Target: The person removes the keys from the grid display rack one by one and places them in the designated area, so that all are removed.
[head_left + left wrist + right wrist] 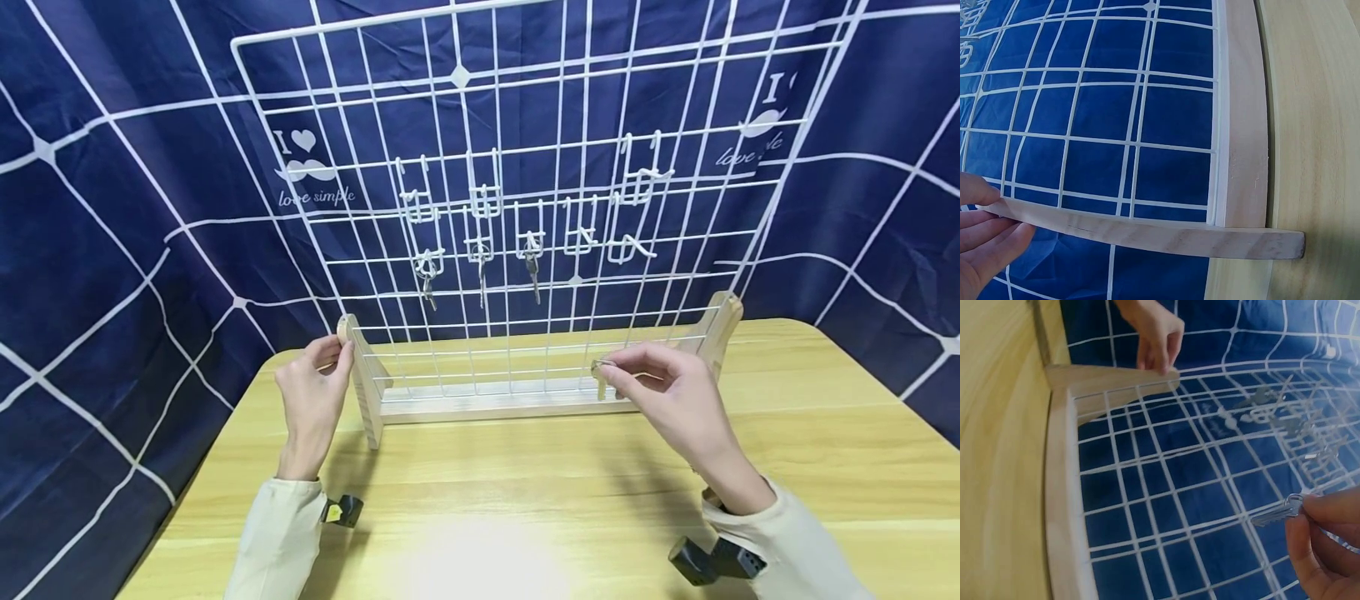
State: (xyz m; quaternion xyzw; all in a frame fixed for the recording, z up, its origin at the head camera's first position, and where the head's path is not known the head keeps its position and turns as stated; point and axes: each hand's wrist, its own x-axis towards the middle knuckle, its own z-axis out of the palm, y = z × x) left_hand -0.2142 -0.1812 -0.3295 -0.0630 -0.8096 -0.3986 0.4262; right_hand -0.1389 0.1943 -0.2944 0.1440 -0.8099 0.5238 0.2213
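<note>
My right hand [675, 400] pinches a small metal key [1275, 515] by its ring, between thumb and fingers, the blade pointing away from the fingertips. In the head view the key overlaps the lower right of a white wire grid rack [480, 408] on a wooden base. With thumb and fingertips on either side, my left hand [311, 396] grips the top end of the rack's left wooden support [1166, 239]. Three keys hang from hooks in the lower row: a left key [427, 292], a middle key [482, 279] and a right key [532, 273].
More white wire hooks hang on the grid, among them a lower hook [581, 240] and an upper right hook [639, 187]. The rack stands on a wood-grain table [480, 475]. A dark blue patterned cloth [150, 367] surrounds the back and sides.
</note>
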